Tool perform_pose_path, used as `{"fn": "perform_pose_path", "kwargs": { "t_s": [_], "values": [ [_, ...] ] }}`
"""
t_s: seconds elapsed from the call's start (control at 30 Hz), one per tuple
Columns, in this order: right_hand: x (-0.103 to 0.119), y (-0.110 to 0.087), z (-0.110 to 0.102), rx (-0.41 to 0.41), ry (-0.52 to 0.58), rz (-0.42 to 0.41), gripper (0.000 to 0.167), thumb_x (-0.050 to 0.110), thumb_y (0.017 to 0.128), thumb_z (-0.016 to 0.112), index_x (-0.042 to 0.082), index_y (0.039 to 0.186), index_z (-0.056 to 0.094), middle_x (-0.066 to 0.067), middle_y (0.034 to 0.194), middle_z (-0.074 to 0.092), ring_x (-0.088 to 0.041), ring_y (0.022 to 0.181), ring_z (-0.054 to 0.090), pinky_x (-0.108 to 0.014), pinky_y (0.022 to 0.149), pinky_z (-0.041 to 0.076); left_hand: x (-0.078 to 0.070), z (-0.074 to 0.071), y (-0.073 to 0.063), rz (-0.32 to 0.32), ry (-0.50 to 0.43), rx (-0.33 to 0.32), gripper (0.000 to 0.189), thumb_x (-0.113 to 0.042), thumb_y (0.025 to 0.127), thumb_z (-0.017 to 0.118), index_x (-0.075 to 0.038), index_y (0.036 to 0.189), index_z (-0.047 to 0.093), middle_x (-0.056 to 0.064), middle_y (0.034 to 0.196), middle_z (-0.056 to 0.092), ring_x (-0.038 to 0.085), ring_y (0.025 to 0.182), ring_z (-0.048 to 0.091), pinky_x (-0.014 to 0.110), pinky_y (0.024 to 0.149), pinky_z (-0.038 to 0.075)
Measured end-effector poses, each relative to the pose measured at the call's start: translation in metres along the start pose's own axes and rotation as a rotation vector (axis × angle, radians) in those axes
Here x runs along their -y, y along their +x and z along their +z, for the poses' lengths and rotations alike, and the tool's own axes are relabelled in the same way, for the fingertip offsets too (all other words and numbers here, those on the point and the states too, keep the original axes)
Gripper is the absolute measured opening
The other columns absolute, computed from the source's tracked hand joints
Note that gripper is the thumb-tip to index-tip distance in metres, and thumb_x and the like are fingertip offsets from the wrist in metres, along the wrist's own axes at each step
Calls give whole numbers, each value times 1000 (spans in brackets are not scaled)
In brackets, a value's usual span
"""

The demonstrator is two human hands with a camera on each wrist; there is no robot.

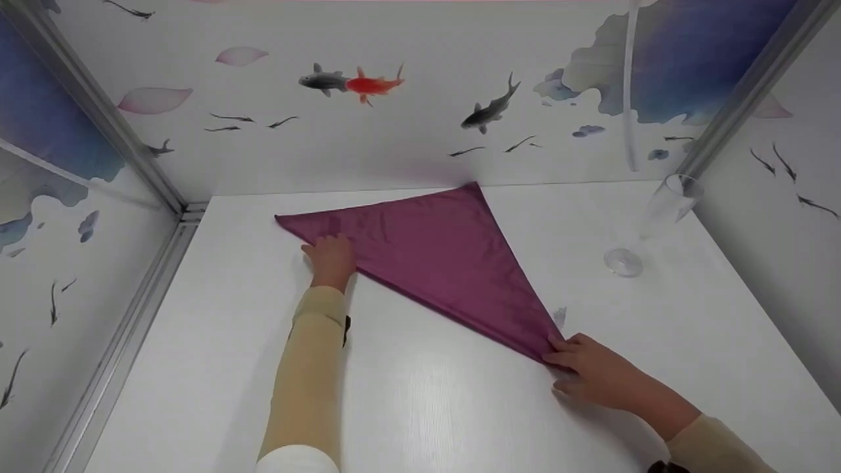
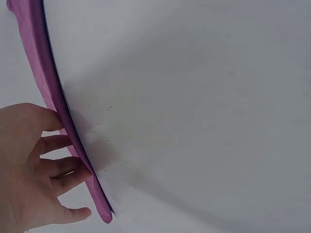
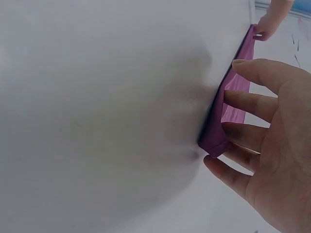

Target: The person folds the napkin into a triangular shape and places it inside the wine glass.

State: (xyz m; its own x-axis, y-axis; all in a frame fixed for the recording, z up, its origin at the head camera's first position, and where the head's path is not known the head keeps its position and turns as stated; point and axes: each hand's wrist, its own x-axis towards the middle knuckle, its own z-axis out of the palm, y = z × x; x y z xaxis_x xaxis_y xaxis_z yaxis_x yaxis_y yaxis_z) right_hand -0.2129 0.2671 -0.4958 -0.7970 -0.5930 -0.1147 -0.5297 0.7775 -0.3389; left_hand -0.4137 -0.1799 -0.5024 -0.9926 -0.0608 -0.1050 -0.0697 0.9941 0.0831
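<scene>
A purple cloth (image 1: 433, 256), folded into a triangle, lies flat on the white table (image 1: 420, 401). Near its left corner my left hand (image 1: 332, 259) rests on the long front edge, fingers lying over the fabric. The left wrist view shows those fingers (image 2: 56, 165) extended and spread along the folded edge. My right hand (image 1: 594, 371) touches the cloth's near right corner. Seen from the right wrist, its fingers (image 3: 248, 133) stretch out against that corner, the thumb lying along the edge. Part of each hand's contact with the fabric is hidden.
A clear stemmed glass (image 1: 673, 200) stands on the table's right side, its round foot (image 1: 623, 263) right of the cloth. Close to the right hand lies a small greyish translucent patch (image 1: 560, 316). Printed walls with fish (image 1: 374, 85) enclose the table.
</scene>
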Motion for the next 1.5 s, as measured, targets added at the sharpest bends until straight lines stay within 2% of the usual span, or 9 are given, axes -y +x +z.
{"fn": "perform_pose_path", "kwargs": {
  "t_s": [0.17, 0.33, 0.47, 0.53, 0.73, 1.0, 1.17, 1.3, 1.5],
  "values": [
    [6, 2, 1, 6, -24, -13, 48, 34, 88, 72, 5, 125, 66, -25, 138, 51, -31, 107, 51, -45, 85, 49, 2, -2, 0, 6, -34, 35, 50, -34, 99, 48, 5, 130, 55, 30, 131, 52, 46, 126, 42, 75, 100, 19],
    [8, 4, 2, 6, -44, -25, 46, 31, 87, 72, 5, 125, 66, -25, 136, 52, -30, 106, 52, -44, 84, 49, 5, -4, 2, 7, -47, 75, 74, -61, 90, 53, 5, 124, 61, 30, 130, 54, 47, 127, 42, 76, 99, 18],
    [11, 5, 3, 10, -36, -32, 45, 30, 88, 72, 5, 125, 66, -25, 136, 52, -30, 106, 52, -44, 84, 49, 9, -6, 3, 23, -41, 95, 83, -68, 83, 58, 5, 120, 63, 30, 128, 55, 47, 125, 44, 76, 98, 19],
    [13, 6, 4, 20, -30, -30, 45, 30, 88, 71, 5, 126, 66, -25, 137, 51, -29, 106, 51, -43, 84, 49, 12, -6, 3, 18, -58, 103, 82, -66, 81, 63, 5, 122, 62, 30, 130, 54, 47, 125, 44, 76, 98, 20],
    [20, 8, 8, 4, -59, -51, 47, 30, 86, 73, 6, 125, 66, -25, 136, 52, -30, 106, 51, -43, 85, 50, 12, -9, 2, -2, -122, 129, 81, -56, 81, 72, 8, 128, 57, 32, 145, 31, 49, 128, 40, 76, 100, 16],
    [31, 9, 14, -34, -102, -102, 47, 29, 83, 76, 7, 124, 67, -26, 130, 57, -31, 103, 54, -42, 83, 51, 8, -10, 1, 14, -77, 83, 91, -51, 83, 72, 8, 144, 36, 33, 146, 34, 47, 135, 32, 78, 100, 12],
    [36, 11, 17, -29, -113, -109, 49, 30, 84, 76, 8, 126, 66, -24, 131, 56, -30, 103, 54, -42, 83, 51, 6, -4, 3, 19, -54, 63, 85, -48, 88, 68, 8, 143, 38, 31, 145, 37, 45, 137, 26, 78, 99, 13],
    [40, 13, 17, -22, -115, -115, 49, 31, 84, 75, 9, 127, 66, -23, 132, 56, -29, 103, 54, -42, 84, 50, 2, -2, 3, 15, -36, 33, 72, -44, 89, 68, 4, 138, 46, 26, 142, 42, 45, 134, 31, 78, 99, 13],
    [46, 15, 16, -23, -130, -151, 49, 33, 85, 75, 8, 127, 66, -25, 134, 54, -27, 103, 53, -42, 86, 49, -1, -4, -5, 41, -22, -5, 53, -31, 94, 64, 6, 131, 52, 26, 138, 45, 43, 132, 36, 72, 104, 17]
  ]
}}
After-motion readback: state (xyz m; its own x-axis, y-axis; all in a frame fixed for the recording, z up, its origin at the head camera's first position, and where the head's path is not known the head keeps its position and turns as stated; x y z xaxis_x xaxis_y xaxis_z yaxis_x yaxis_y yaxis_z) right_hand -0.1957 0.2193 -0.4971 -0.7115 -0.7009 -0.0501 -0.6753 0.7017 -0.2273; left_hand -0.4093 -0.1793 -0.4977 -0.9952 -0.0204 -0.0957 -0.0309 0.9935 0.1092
